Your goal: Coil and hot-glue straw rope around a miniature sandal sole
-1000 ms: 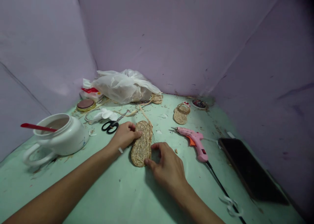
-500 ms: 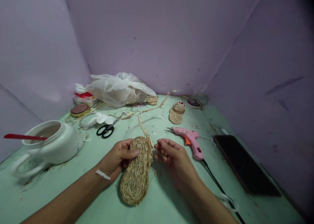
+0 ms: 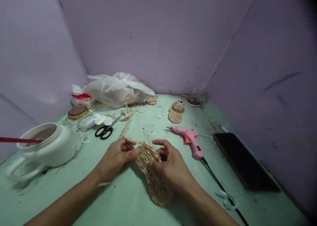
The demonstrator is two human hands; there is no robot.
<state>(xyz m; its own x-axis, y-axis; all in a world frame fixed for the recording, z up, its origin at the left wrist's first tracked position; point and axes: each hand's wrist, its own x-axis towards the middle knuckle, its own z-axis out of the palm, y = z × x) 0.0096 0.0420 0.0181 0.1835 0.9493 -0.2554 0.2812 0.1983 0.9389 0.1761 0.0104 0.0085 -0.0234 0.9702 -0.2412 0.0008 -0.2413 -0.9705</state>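
One tan, sole-shaped coiled-straw piece [image 3: 158, 186] sits at six o'clock, clamped in your left hand [image 3: 119, 160] and right hand [image 3: 172, 168]; from it, one pink plastic glue gun [image 3: 190, 135] lies at two o'clock, one pair of black-handled scissors [image 3: 110, 129] at ten.

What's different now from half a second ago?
The sole has swung, its near end now further right. The right hand has taken hold of it; the left hand is at its far end, by the cord, which now bends leftward. Glue gun and scissors lie as before.
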